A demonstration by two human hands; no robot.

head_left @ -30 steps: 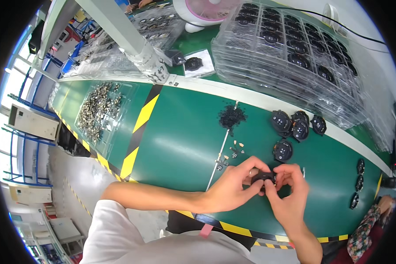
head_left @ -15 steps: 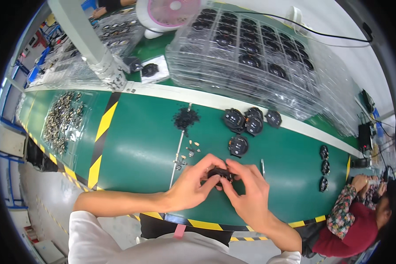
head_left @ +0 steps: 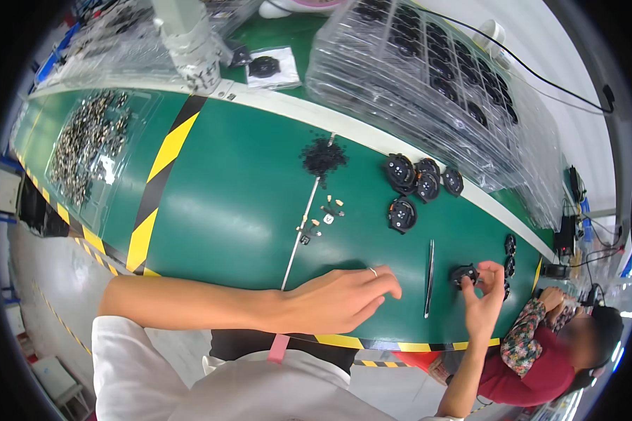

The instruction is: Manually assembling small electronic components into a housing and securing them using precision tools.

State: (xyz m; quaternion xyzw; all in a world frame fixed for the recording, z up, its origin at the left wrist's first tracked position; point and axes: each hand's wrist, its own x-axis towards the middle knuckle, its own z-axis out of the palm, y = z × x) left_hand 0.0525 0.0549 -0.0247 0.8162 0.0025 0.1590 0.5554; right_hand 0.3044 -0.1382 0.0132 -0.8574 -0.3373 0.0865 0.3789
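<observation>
My right hand (head_left: 486,298) pinches a black round watch-like housing (head_left: 463,275) between thumb and fingers, over the right part of the green table. Beside it stands a short column of similar black housings (head_left: 510,266), partly behind my fingers. My left hand (head_left: 347,300) hovers palm down near the front edge, fingers loosely bent and apart, with nothing visible in them. Metal tweezers (head_left: 429,281) lie between my two hands. Farther back is a group of round black housings (head_left: 427,184), with a single one (head_left: 402,215) in front.
A heap of small black pieces (head_left: 324,157) and several tiny connector parts (head_left: 328,219) lie mid-table. Clear trays of housings (head_left: 428,91) are stacked behind the white ledge. A tray of small metal parts (head_left: 88,144) sits left. A co-worker (head_left: 534,358) sits at the right.
Both hands were together around a black housing; now they are apart. My right hand has carried the housing right, toward the column. My left hand has let go. The view has shifted.
</observation>
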